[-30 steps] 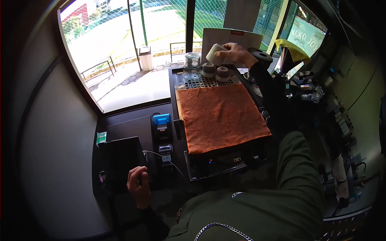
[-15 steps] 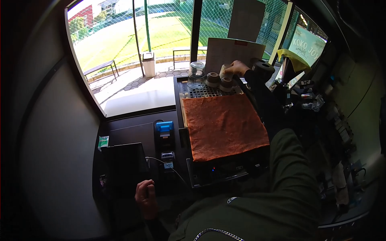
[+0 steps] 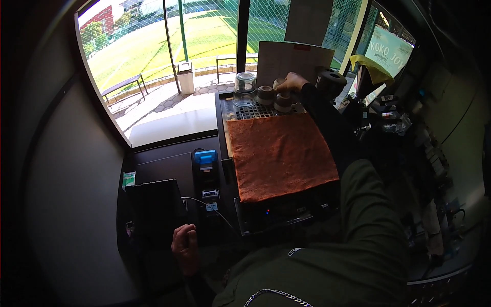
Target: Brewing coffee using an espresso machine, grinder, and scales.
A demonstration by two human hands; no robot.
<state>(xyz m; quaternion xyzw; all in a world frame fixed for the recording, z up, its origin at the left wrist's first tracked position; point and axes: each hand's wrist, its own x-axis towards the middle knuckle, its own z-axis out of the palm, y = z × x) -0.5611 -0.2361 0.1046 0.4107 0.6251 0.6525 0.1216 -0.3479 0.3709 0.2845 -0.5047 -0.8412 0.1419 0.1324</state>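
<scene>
My right hand (image 3: 292, 82) reaches to the far end of the machine, its fingers closed round a small pale cup (image 3: 279, 84) that they partly hide. Just below it stand two brown-and-pale cups (image 3: 265, 95), and clear glass jars (image 3: 245, 90) stand to their left. All of them are on a dark slotted rack (image 3: 249, 113). An orange-brown cloth (image 3: 283, 159) covers most of the machine top in front of the rack. At the lower left, my left hand (image 3: 185, 247) hovers with curled fingers near a dark tablet (image 3: 156, 206); I see nothing in it.
A blue-topped device (image 3: 206, 158) and a small card reader (image 3: 210, 194) with a white cable sit left of the machine (image 3: 276, 217). A white board (image 3: 294, 66) stands behind the cups. On the right are a dark hopper with a yellow cloth (image 3: 373, 69) and cluttered shelves.
My right hand has shifted slightly left with the small cup, near the other cups. My left hand stays nearly where it was. The whole view has tilted a little.
</scene>
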